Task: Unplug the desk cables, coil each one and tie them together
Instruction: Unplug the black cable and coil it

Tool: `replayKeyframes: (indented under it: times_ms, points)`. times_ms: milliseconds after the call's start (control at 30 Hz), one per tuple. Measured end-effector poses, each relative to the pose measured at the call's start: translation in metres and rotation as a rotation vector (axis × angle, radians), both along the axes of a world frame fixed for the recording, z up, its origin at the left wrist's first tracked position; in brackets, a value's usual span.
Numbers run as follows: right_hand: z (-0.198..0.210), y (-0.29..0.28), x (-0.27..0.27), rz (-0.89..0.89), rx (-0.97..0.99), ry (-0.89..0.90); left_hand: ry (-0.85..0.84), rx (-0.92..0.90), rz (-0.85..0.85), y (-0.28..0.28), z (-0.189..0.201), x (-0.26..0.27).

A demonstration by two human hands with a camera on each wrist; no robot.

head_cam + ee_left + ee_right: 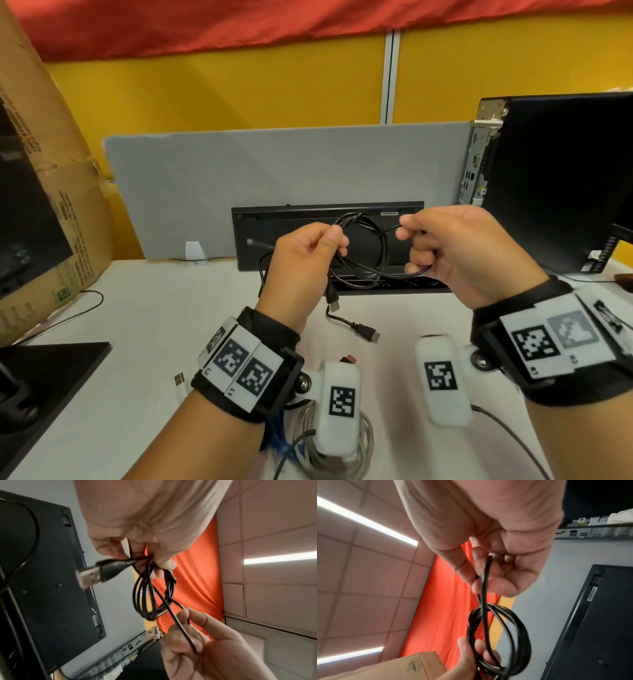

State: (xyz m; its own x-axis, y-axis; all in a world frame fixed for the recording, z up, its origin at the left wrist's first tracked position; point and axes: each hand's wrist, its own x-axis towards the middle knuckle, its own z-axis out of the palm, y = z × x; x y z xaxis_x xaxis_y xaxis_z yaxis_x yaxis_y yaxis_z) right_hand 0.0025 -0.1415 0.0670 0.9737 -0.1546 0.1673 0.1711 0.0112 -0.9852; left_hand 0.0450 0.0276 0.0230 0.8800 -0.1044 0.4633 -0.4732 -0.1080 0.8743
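A white desk (137, 359) carried a black keyboard (291, 219) propped on edge against a grey divider panel (239, 178). Above the desk, the left hand (301, 260) gripped one side of a thin black cable coil (366, 253), fingers curled round its loops. The right hand (459, 253) pinched a strand opposite. The coil's silver USB plug (334, 303) hung below the left hand.
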Motion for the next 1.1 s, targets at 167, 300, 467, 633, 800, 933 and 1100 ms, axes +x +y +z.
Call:
replayKeyframes:
  times_ms: [167, 300, 467, 633, 800, 933, 1100]
  points:
    - [0.000, -0.014, -0.002, -0.022, -0.180, -0.061, 0.012, 0.059, -0.009, 0.003, 0.001, -0.001]
    - [0.000, -0.020, -0.004, -0.083, -0.316, -0.078, -0.045, 0.150, 0.058, 0.005, 0.000, 0.003]
    - [0.000, -0.028, 0.000, -0.030, -0.242, -0.060, -0.032, 0.239, 0.211, 0.008, -0.007, 0.012]
    - [-0.005, -0.032, 0.004, -0.277, -0.674, -0.233, -0.065, 0.209, 0.223, 0.007, -0.007, 0.012]
    - [-0.007, -0.038, 0.006, -0.416, -0.859, -0.375, -0.002, 0.154, 0.218, 0.006, -0.008, 0.012]
    - [-0.007, -0.039, 0.008, -0.487, -0.996, -0.413, 0.034, 0.092, 0.232, 0.010, -0.005, 0.012]
    - [-0.012, -0.041, 0.016, -0.520, -1.081, -0.445, 0.122, -0.125, 0.102, 0.009, 0.003, 0.005]
